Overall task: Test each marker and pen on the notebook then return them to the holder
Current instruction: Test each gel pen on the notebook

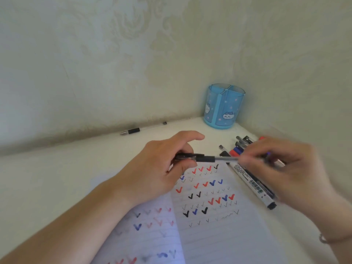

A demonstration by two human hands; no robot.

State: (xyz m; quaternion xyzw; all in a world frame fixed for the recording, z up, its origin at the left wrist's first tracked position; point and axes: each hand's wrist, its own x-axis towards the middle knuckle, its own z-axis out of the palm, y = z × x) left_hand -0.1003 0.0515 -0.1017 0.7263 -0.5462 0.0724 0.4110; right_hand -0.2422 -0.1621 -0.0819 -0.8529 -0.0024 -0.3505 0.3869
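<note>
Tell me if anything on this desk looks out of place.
One pen lies alone against the wall, well left of the blue holder and apart from the pile of markers and pens on the right. The holder looks empty. Both hands, left hand and right hand, grip another pen above the notebook.

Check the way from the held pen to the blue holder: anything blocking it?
Nothing visible. The pen, held by both hands, has bare table between it and the holder; the loose markers lie off to the right.
</note>
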